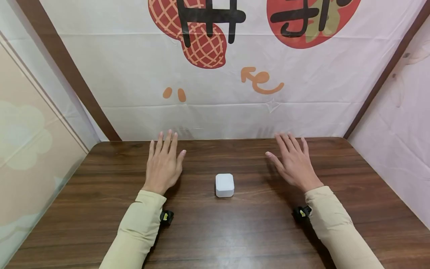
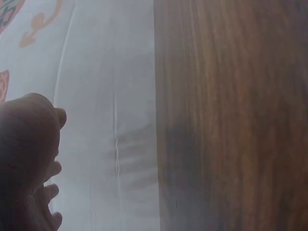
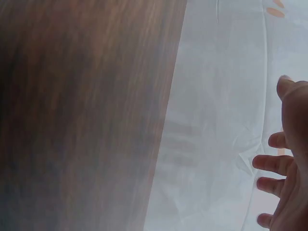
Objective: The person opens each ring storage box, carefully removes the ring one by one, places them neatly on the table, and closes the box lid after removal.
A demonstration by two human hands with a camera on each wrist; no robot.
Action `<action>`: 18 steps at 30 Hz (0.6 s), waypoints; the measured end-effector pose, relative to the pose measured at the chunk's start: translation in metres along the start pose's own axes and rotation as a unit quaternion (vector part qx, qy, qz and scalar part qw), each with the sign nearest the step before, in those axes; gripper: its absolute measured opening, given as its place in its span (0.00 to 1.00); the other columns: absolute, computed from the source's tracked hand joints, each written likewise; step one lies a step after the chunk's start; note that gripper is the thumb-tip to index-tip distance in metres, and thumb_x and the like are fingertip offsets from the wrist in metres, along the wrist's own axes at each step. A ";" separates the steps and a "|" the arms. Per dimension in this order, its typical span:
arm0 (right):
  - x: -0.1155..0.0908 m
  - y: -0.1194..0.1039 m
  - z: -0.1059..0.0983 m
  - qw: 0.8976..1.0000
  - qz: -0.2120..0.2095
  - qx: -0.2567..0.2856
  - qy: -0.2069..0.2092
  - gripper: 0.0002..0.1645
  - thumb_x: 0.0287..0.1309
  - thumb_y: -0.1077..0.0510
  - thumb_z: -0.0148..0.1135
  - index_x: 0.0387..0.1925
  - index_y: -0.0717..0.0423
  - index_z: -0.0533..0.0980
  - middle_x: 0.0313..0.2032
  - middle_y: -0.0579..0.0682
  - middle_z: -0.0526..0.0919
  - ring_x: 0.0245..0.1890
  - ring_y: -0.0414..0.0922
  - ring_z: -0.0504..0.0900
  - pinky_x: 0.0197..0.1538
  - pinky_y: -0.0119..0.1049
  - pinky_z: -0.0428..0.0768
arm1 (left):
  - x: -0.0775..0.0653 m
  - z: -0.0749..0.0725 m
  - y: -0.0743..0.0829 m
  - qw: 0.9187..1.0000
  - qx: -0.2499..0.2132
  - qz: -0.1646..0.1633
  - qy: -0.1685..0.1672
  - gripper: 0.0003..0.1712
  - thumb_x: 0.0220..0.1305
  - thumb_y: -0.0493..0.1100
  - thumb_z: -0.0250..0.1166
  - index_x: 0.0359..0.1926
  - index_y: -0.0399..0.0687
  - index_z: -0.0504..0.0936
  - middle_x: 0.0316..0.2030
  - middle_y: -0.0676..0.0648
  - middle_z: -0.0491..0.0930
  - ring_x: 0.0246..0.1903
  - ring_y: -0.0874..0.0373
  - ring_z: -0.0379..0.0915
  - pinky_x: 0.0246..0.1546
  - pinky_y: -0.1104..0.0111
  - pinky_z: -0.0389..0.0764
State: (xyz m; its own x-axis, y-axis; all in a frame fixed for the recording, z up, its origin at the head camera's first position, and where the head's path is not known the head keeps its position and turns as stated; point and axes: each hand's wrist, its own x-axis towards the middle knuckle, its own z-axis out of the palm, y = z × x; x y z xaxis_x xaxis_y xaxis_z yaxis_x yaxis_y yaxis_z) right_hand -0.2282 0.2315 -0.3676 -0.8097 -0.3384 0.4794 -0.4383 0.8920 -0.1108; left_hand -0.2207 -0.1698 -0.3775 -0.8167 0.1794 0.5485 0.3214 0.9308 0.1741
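Far left: a pale side cloth (image 1: pixel 37 149) borders the brown wood-grain surface (image 1: pixel 218 231). A brown strip (image 1: pixel 74 74) slopes down to the far left corner of the surface.

Left sleeve (image 1: pixel 134 228): cream, entering from the bottom edge. A black wrist unit (image 1: pixel 166 218) with a yellow mark sits at its inner side.

Left hand (image 1: pixel 162 164): back upward, fingers extended toward the rear, thumb spread inward; it holds nothing. In the left wrist view, the thumb and fingertips show against the rear cloth (image 1: pixel 117 67).

Centre: the white block (image 1: pixel 224 185), with bevelled corners, rests on the surface between the two hands, apart from both and nearer the person than the fingertips. Behind it, the rear cloth carries red, black and orange prints.

Right hand (image 1: pixel 295 164): back upward, fingers extended and slightly parted, thumb pointing inward; it holds nothing. Faint finger shadows fall on the cloth ahead.

Right sleeve (image 1: pixel 339 224): cream, with a second black unit (image 1: pixel 301 213) at its inner side.

Far right: another brown strip (image 1: pixel 386 74) and a pale pinkish cloth (image 1: pixel 399 138).
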 end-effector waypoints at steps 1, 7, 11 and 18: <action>0.000 0.000 0.000 1.000 -0.004 0.001 0.008 0.41 0.73 0.40 0.54 0.76 0.60 0.59 0.70 0.64 0.66 0.73 0.61 0.58 0.71 0.65 0.46 | 0.001 0.000 0.000 1.000 -0.002 0.000 0.003 0.34 0.80 0.50 0.49 0.76 0.33 0.59 0.75 0.33 0.57 0.75 0.34 0.45 0.72 0.41 0.44; 0.001 -0.004 0.001 0.999 -0.006 0.023 0.021 0.37 0.72 0.43 0.58 0.70 0.62 0.67 0.63 0.64 0.72 0.65 0.62 0.67 0.63 0.64 0.61 | 0.004 -0.003 0.001 0.999 -0.026 0.006 0.023 0.33 0.78 0.49 0.53 0.72 0.29 0.63 0.71 0.30 0.63 0.72 0.32 0.53 0.71 0.41 0.50; 0.001 -0.008 -0.003 0.999 0.009 0.049 0.011 0.34 0.71 0.44 0.60 0.68 0.61 0.70 0.59 0.64 0.75 0.61 0.63 0.72 0.60 0.64 0.68 | 0.006 -0.005 0.003 0.999 -0.037 0.015 0.033 0.32 0.77 0.47 0.56 0.70 0.27 0.66 0.67 0.29 0.67 0.69 0.32 0.59 0.69 0.41 0.56; -0.002 -0.015 -0.013 0.991 0.032 0.122 -0.044 0.32 0.68 0.48 0.65 0.67 0.59 0.73 0.61 0.63 0.76 0.62 0.64 0.73 0.61 0.64 0.69 | 0.005 -0.007 0.009 0.994 -0.107 -0.007 -0.014 0.35 0.75 0.47 0.59 0.73 0.30 0.63 0.68 0.29 0.66 0.68 0.34 0.60 0.67 0.43 0.61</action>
State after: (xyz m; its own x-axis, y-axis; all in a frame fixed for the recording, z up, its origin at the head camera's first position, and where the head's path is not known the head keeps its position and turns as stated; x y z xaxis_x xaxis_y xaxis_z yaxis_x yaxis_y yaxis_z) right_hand -0.2154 0.2228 -0.3560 -0.8648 -0.3177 0.3888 -0.4580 0.8166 -0.3513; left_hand -0.2181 -0.1626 -0.3675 -0.8332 0.1787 0.5233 0.4026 0.8447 0.3526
